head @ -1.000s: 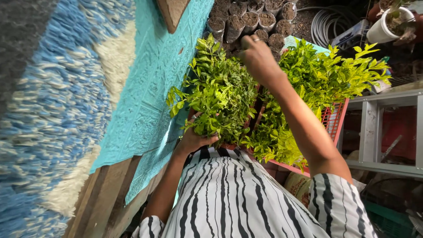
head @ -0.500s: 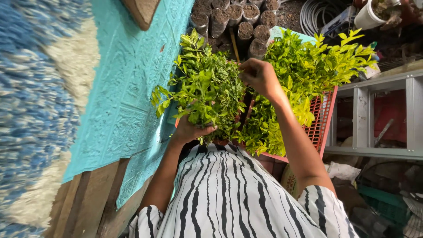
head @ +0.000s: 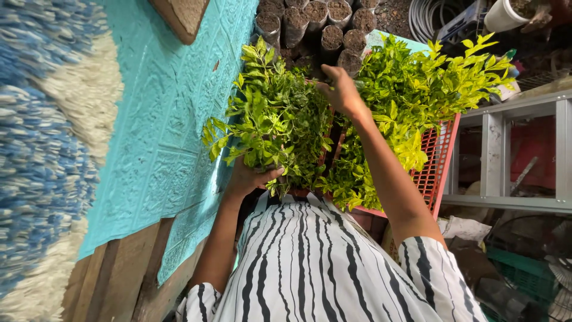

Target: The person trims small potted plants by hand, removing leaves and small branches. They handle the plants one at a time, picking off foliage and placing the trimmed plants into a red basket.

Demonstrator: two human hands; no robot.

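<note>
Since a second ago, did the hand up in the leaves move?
Yes. The right hand came down from beyond the red crate into the seedlings.

Dense seedlings [head: 280, 119] crowd red crate [head: 438, 161]; narrow gap btwn clumps; soil bags [head: 310, 24] block far side.

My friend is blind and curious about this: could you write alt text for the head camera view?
A person in a striped shirt reaches both hands into leafy green seedlings packed in a red crate: the left hand grips the near edge, and the right hand is at the far side. Soil-filled bags stand beyond, and a turquoise mat lies alongside.
</note>
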